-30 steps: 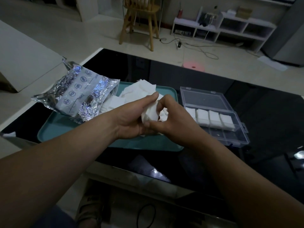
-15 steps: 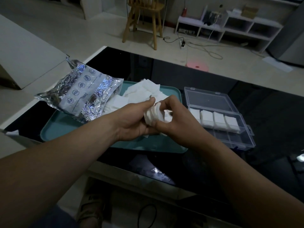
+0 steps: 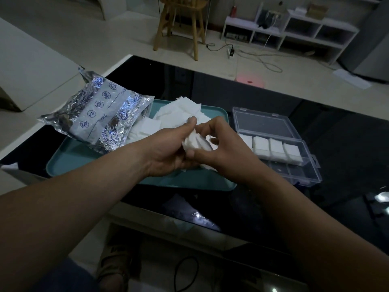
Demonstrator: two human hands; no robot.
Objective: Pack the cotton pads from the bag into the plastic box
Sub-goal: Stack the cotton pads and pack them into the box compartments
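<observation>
My left hand (image 3: 168,148) and my right hand (image 3: 225,150) meet over the teal tray (image 3: 69,163), both closed on a small stack of white cotton pads (image 3: 194,142) held between them. A crinkled silver foil bag (image 3: 99,119) lies at the tray's left end, its open mouth facing right. Loose cotton pads (image 3: 179,114) spill from it across the tray's far side. To the right stands the clear plastic box (image 3: 294,171), lid open toward the back. Its far row of compartments holds white pads (image 3: 277,148); the near row looks unfilled.
Everything sits on a black glossy table (image 3: 336,133) with a white border. Beyond it on the floor are a wooden stool (image 3: 181,24), a low white shelf unit (image 3: 294,30), cables and a pink round object (image 3: 250,80). A sandalled foot (image 3: 113,268) shows below the table edge.
Both hands stay together on the pad stack over the tray; the fingers have shifted slightly around it. The stack now sits a little more upright between the fingertips.
</observation>
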